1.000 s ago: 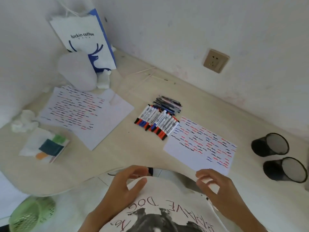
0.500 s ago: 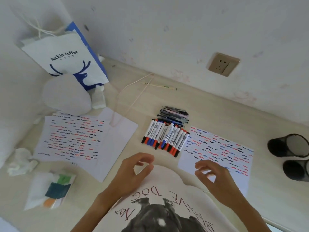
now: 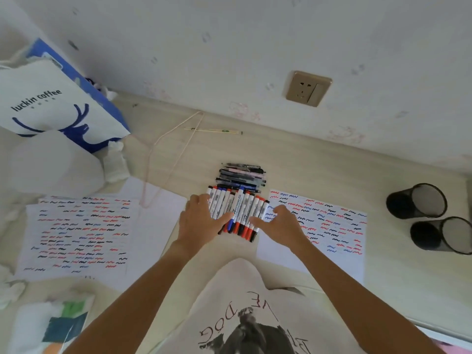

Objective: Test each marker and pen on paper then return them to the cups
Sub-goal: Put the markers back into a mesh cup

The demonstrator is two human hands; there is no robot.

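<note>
Head view looks down on a pale wood-grain counter (image 3: 319, 159) set against a white wall. Near the middle of the counter lies a side-by-side row of white-barrelled markers with red, blue and black caps (image 3: 236, 212), their capped ends pointing toward the near edge. Touching the row on its wall side is a small heap of dark slim pens (image 3: 241, 176) lying crosswise. The left hand (image 3: 201, 222) rests on the left part of the marker row, fingers loosely spread over the barrels and thumb stretched across toward the middle of the row; it grips nothing. The right hand (image 3: 279, 224) is at the right end of the row, fingers bent down with the tips on the counter or paper, thumb reaching toward the markers; whether it touches them I cannot tell. Just right of the markers lies a white sheet of paper covered in red, blue and black squiggles (image 3: 329, 226). Toward the right edge of the counter two black mesh cups (image 3: 431, 218) lie on their sides, one beside the other, well apart from the markers. Left of the markers lie more white scribbled sheets (image 3: 81, 236). A white and blue paper coffee bag (image 3: 53, 103) stands in the far left corner.
</note>
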